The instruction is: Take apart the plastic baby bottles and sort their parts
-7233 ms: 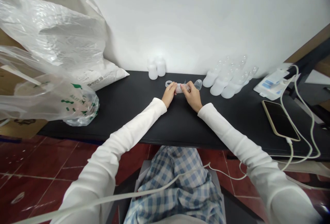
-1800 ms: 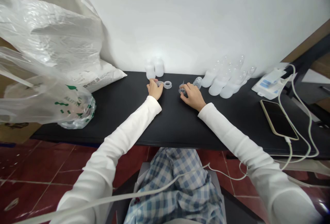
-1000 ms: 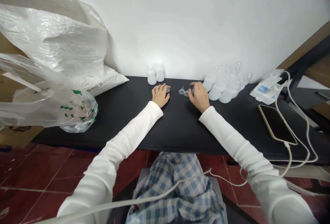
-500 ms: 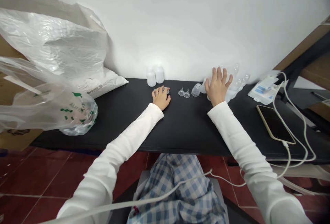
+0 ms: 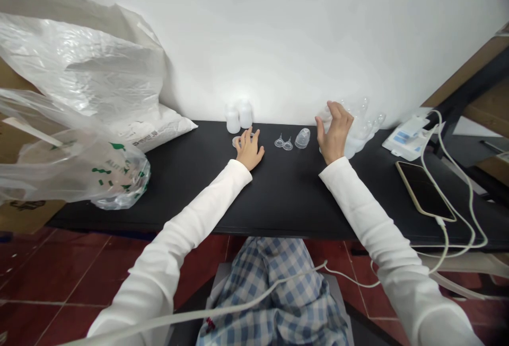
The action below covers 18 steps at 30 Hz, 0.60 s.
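My left hand (image 5: 249,150) rests on the black tabletop with its fingers spread, partly covering small clear, ring-like plastic pieces (image 5: 236,141). Just behind it stand two whitish translucent bottles (image 5: 239,117) close to the wall. Between my hands lie two clear silicone teats (image 5: 283,143) with thin tips, and beside them a clear domed cap (image 5: 303,138). My right hand (image 5: 336,132) is raised at a pile of clear plastic parts (image 5: 360,128), thumb and fingers apart. Nothing shows between them, though the hand hides part of the pile.
On the right lie a blue-and-white packet (image 5: 407,136), a phone (image 5: 425,191) and white cables (image 5: 471,197). A large white plastic bag (image 5: 99,70) and a clear bag with green print (image 5: 115,171) fill the left. A white wall (image 5: 278,43) bounds the table behind.
My right hand has turned and its fingers have curled. The whitish piece beside the domed cap no longer shows there. My left fingers have shifted slightly, baring more of the ring-like pieces.
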Available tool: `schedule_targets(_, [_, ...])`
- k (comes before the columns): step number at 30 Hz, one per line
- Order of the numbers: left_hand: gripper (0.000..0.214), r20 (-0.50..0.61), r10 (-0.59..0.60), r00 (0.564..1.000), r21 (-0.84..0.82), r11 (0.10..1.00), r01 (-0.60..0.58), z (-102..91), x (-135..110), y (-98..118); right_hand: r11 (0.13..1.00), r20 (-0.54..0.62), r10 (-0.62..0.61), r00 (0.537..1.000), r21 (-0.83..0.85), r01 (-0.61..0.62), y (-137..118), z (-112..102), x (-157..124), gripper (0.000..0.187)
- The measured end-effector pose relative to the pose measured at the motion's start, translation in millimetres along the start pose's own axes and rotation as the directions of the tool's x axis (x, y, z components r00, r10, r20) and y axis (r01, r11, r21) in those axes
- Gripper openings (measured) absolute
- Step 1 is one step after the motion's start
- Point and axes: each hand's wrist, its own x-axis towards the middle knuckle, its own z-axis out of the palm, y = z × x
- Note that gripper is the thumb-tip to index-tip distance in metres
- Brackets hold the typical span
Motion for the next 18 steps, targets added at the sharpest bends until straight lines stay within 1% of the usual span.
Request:
schedule_targets(4, [0.065,-0.004,0.092,0.996,-0.059,0.994,-0.092,-3.5,-1,6,0.995,-0.014,-0.017,1.0,0.097,0.018,-9,0,-5,0.054])
schedule_targets(9, [0.081,-0.087,0.208,0.974,-0.133,0.967,-0.218,-4.3,-2,7,0.976,-0.057,-0.081,0.995,0.198,0.09,-17,12,-24,0.054])
schedule_targets(11, [0.085,-0.13,0.238,0.963,-0.164,0.952,-0.257,-5.2,-2,6,0.965,-0.082,-0.076,0.994,0.245,0.094,-22,17,-31,0.055])
schedule_targets(12, [0.084,-0.153,0.246,0.957,-0.18,0.945,-0.272,-5.9,-2,5,0.958,-0.091,-0.052,0.994,0.277,0.075,-27,19,-34,0.056])
schedule_targets(14, [0.079,-0.2,0.256,0.946,-0.206,0.933,-0.296,-8.2,-2,3,0.923,-0.074,0.048,0.996,0.384,-0.016,-37,23,-39,0.059])
schedule_targets(15, [0.076,-0.219,0.264,0.939,-0.216,0.926,-0.31,-9.7,-1,2,0.88,-0.03,0.124,0.992,0.465,-0.096,-42,24,-42,0.059])
schedule_targets(16, [0.074,-0.232,0.276,0.933,-0.222,0.919,-0.327,-11.4,-1,0,0.811,0.045,0.209,0.977,0.55,-0.199,-47,26,-44,0.057])
schedule_targets(17, [0.074,-0.233,0.294,0.927,-0.224,0.912,-0.345,-13.2,0,-1,0.721,0.144,0.286,0.947,0.619,-0.311,-51,27,-46,0.055])
schedule_targets(18, [0.075,-0.223,0.313,0.923,-0.225,0.905,-0.362,-15.1,0,-2,0.622,0.237,0.346,0.908,0.667,-0.411,-55,29,-47,0.054])
